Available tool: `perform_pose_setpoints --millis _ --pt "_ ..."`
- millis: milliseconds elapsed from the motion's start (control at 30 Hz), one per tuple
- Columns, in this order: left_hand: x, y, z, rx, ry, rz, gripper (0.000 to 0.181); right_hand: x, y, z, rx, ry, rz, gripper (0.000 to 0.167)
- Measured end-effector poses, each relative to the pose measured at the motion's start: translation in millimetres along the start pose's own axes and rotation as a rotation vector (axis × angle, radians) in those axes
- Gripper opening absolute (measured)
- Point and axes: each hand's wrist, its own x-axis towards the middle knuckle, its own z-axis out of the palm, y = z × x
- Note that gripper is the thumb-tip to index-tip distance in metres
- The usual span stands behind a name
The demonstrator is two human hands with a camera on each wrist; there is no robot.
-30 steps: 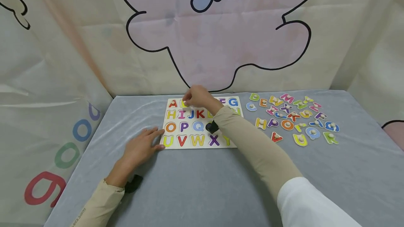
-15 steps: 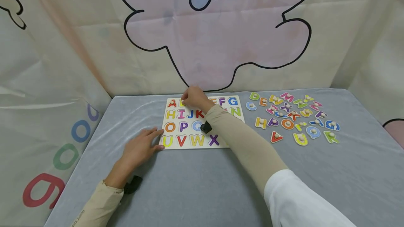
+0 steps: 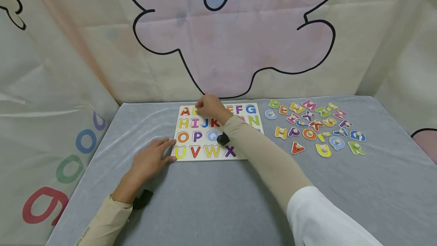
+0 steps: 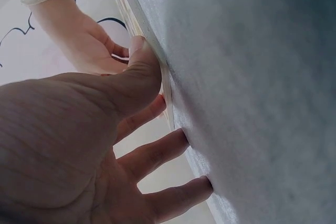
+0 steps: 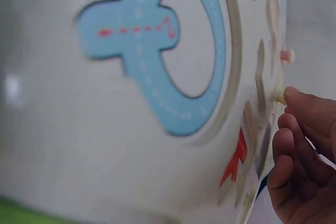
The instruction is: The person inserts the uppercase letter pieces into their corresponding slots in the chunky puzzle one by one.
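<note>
A white alphabet board (image 3: 201,157) lies on the grey cloth, printed with coloured letters in rows. At its top row, the right hand (image 3: 213,108) pinches a small pale knob (image 5: 280,96) between thumb and index finger, at the second letter place; the letter under it is mostly hidden. Just beside it, the red A piece (image 3: 185,111) sits in the board, its knob standing up. The left hand (image 3: 150,161) rests at the board's left edge with fingers spread, its thumb (image 4: 143,72) touching the edge in the left wrist view.
Right of the board many loose knobbed letter pieces lie scattered, among them a green D (image 3: 274,103), an orange O (image 3: 309,134), a yellow U (image 3: 323,150) and a green R (image 3: 356,148). A printed curtain (image 3: 232,41) hangs behind the table.
The right hand and forearm have shifted slightly left and stay at the second letter place. The left hand holds its place at the board's edge.
</note>
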Motion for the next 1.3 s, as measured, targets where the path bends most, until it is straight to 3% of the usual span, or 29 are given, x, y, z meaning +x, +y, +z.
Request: perform_pose_setpoints --millis 100,233,533,700,1000,1300 --pt "0.0 0.1 -0.9 -0.001 -0.008 -0.009 0.063 -6.3 8 -6 0.005 0.01 -0.03 0.032" --pt "-0.3 0.2 -0.5 -0.004 -0.018 -0.021 0.064 -28.6 23 -21 0.065 0.053 -0.039 0.028" --pt "-2.1 -0.5 3.3 0.006 -0.023 -0.022 0.063 -101.5 66 -68 0.139 0.117 0.046 0.032" --pt "-3.1 -0.9 6.4 0.003 -0.022 -0.012 0.063 -127.8 91 -87 0.174 0.152 0.127 0.034" --pt "-3.5 -1.3 4.1 0.003 -0.005 -0.004 0.064 -138.3 127 -112 0.105 0.176 0.204 0.036" --pt "-1.9 -0.8 1.1 0.01 0.001 0.005 0.063 -136.4 150 -113 -0.002 0.114 0.227 0.034"
